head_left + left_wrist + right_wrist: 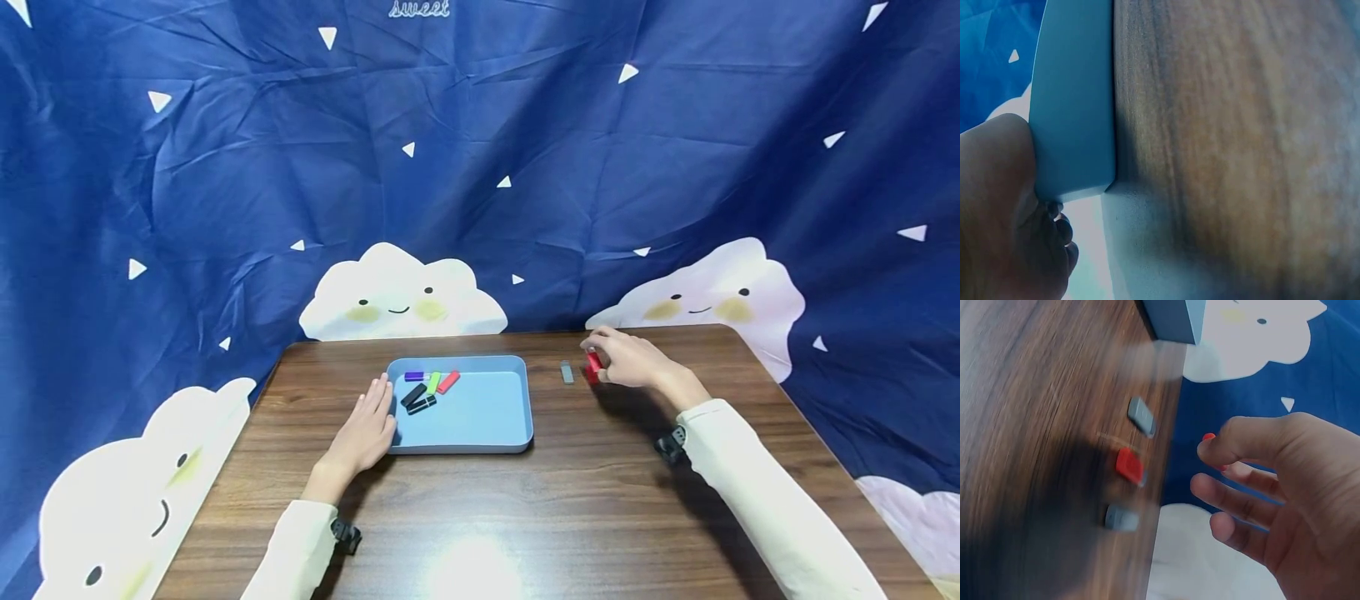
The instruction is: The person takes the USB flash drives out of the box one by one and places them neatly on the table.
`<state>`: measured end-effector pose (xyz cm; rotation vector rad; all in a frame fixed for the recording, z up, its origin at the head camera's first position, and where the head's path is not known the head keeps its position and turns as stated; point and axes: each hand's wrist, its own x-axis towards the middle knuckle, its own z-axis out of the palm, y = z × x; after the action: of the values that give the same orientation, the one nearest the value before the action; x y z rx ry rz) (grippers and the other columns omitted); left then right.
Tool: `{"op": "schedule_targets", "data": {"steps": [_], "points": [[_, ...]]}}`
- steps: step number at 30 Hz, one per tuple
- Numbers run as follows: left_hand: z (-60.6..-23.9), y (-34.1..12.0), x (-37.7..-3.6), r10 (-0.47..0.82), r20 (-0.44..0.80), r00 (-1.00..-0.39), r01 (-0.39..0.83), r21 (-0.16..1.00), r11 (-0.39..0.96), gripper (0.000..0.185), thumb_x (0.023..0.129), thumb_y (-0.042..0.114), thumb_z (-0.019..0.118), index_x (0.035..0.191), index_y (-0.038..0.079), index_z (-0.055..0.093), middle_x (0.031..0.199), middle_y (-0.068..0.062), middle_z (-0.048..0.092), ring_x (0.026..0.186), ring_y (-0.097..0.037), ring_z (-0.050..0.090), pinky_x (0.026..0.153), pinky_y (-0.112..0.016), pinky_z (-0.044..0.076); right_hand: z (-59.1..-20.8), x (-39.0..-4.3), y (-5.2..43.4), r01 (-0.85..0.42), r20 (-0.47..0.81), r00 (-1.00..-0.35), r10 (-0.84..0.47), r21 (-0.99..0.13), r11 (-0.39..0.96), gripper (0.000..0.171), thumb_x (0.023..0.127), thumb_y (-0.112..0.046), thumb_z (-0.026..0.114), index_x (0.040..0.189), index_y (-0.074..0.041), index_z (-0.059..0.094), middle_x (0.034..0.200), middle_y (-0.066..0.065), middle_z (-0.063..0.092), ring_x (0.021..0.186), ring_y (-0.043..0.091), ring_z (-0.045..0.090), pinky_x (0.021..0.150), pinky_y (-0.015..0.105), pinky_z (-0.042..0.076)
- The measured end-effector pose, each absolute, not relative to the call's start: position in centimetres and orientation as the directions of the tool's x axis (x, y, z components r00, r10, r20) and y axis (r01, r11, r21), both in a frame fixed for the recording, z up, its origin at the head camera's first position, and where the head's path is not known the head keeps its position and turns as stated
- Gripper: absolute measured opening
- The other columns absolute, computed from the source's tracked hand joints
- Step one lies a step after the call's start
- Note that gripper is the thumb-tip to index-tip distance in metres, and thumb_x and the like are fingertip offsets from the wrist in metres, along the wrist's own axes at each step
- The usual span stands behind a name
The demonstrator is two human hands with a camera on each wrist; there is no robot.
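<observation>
Right hand [626, 360], near the far edge of the surface [585, 500], towards its right corner: fingers curled, a sliver of a held red stick [1209, 436] showing at the tip of the forefinger, apparently pinched against the thumb; most of it hidden behind the fingers. On the surface just off the fingertips, on the tray side: loose red stick [1129, 465], flanked by a grey stick [1142, 416] towards the tray and a second grey stick [1121, 518] on the other side; all three apart from one another, lying flat, roughly in a row. Long axis of the first grey stick from far edge to near edge, as seen from the head. Blue tray [461, 447] left of these, about mid-surface, well apart from the right hand, nothing standing between. In the tray's far left corner: purple stick [414, 376], green stick [433, 382], red stick [448, 382], two black sticks [417, 399], bunched close together. Left hand [367, 429]: released, fingers straight, laid flat on the surface and touching the tray's left wall; far nearer the tray than the right.
</observation>
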<state>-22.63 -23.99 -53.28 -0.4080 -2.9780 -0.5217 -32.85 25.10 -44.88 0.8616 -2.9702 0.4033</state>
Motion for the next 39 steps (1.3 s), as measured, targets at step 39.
{"op": "schedule_targets", "data": {"steps": [39], "points": [[-53.6, -24.0, -22.6, 0.231, 0.092, -0.969, 0.248, 0.329, 0.911, 0.064, 0.110, 0.018, 0.041, 0.165, -0.009, 0.024, 0.178, -0.021, 0.014, 0.165, -0.042, 0.016, 0.134, -0.059, 0.017, -49.3, -34.0, 31.8, -0.367, -0.010, -0.921, -0.388, -0.304, 0.879, 0.051, 0.083, -0.004, 0.073, 0.134, 0.001, 0.068, 0.141, 0.024, 0.062, 0.127, 0.047, 0.063, 0.100, 0.070, 0.052]]}}
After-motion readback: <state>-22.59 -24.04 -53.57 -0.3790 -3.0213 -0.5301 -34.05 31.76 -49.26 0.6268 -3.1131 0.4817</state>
